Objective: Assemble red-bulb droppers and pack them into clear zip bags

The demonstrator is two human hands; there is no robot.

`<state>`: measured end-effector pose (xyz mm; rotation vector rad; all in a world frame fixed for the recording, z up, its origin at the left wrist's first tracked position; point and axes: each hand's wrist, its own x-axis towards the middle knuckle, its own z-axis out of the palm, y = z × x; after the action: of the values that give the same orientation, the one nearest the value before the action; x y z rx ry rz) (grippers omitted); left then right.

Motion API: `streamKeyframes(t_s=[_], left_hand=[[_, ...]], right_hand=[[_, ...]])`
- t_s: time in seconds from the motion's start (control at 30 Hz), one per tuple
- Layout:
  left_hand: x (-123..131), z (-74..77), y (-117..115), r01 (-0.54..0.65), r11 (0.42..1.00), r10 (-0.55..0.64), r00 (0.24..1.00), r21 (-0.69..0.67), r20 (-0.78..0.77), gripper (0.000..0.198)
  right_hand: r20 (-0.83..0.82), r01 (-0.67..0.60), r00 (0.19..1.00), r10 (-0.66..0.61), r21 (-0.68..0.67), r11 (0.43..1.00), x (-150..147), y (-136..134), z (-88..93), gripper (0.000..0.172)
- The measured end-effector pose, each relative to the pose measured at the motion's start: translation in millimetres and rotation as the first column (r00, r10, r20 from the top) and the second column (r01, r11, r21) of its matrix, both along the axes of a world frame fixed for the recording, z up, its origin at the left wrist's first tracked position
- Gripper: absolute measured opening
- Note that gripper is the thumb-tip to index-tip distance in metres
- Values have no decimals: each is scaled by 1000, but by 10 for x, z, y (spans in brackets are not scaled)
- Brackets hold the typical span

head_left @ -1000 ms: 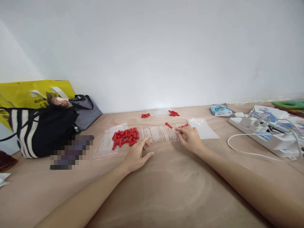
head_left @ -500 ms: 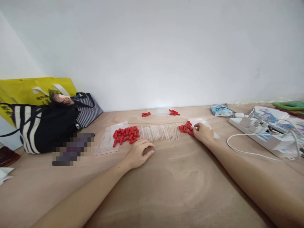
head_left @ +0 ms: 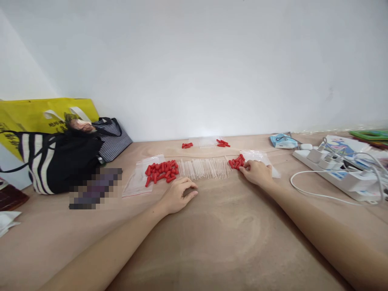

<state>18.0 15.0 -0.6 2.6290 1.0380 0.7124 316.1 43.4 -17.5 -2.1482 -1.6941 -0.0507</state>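
Note:
My left hand (head_left: 179, 195) rests on the table, fingers curved and thumb apart, holding nothing. Just beyond it, a heap of red rubber bulbs (head_left: 162, 170) lies partly on a clear zip bag (head_left: 133, 184). Thin clear tubes (head_left: 203, 168) are laid side by side in a row between both hands. At the row's right end is a smaller heap of red rubber bulbs (head_left: 235, 162). My right hand (head_left: 257, 173) touches this heap's right edge, its fingertips closed together; whatever is between them is hidden. Another clear bag (head_left: 274, 171) lies partly beneath and behind this hand.
Near the wall lie more tubes (head_left: 207, 142) with small red pieces (head_left: 223, 143) at both ends. A white power strip (head_left: 333, 173) with cables stands right, a blue mask (head_left: 283, 141) behind it. Left are a black bag (head_left: 66, 161), a striped bag (head_left: 113, 139) and a yellow bag (head_left: 27, 111).
My right hand has moved slightly left and down against the small heap, and the bulb lying below its fingertips no longer shows apart. My left hand has stayed in place.

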Motion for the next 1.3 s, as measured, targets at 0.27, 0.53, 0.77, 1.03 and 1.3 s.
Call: streamKeyframes(t_s=[0.27,0.53,0.77,1.03,1.3], left_hand=[[7,-23,19,-156,975,158,987,156,3,8],[23,-52,116,-391,874,405,914,288,13,10],[-30,162,449,-526,766,603,787,370,-129,19],[151,141,767,-699,644,765,591,312,-256,28],[226,145,829,-707,611,791,529,356,-307,37]], right_hand=[[-56,-48,997,56,144,988,-46,-18,0,24],[-69,-554,782,620,379,741,-446,-177,-36,26],[-193,-651,661,725,332,682,-598,-335,-44,15],[-77,-740,638,767,216,637,-578,-345,3,11],[18,-749,652,758,175,639,-597,-353,9,21]])
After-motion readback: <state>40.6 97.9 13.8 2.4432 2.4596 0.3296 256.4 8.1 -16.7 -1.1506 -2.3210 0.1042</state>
